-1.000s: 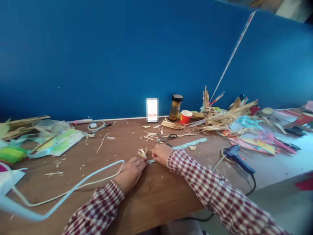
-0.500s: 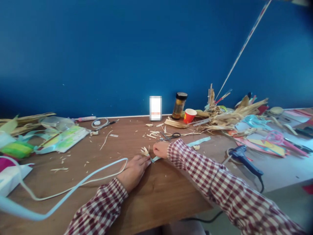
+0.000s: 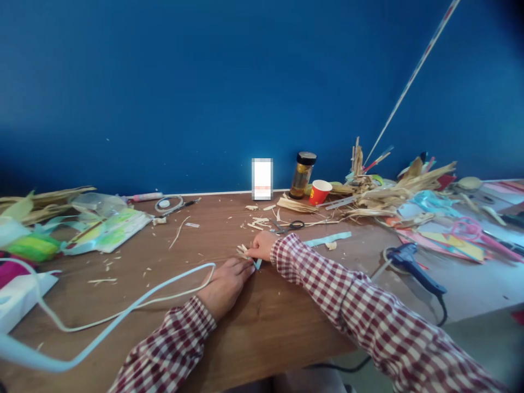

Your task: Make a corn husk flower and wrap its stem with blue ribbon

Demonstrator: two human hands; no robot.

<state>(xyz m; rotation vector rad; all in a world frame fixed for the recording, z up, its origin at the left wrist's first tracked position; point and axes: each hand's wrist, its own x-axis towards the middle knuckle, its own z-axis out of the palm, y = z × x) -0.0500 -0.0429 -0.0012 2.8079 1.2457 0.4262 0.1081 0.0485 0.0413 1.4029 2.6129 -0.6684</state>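
Observation:
My left hand (image 3: 229,279) lies low on the brown table, its fingers pressed together over a small bundle of pale husk strips (image 3: 241,249) whose splayed ends stick out beyond the fingertips. Close against it, my right hand (image 3: 262,245) is closed in a pinch on a light blue ribbon (image 3: 257,264), which bends in a fold beside the left fingertips. Past the right wrist lies a flat light blue strip (image 3: 328,239); whether it joins the ribbon is hidden by the sleeve. Dark-handled scissors (image 3: 295,225) rest just beyond the right hand.
A lidded jar (image 3: 302,176) and a red paper cup (image 3: 320,192) stand near the blue wall. Dried husks (image 3: 385,199) are heaped at the right, above a blue glue gun (image 3: 415,267). A white cord (image 3: 143,300) loops on the left. Scraps dot the table.
My right hand has moved slightly left and nearer the bundle, bringing the ribbon over with it into a fold. My left hand stays in place.

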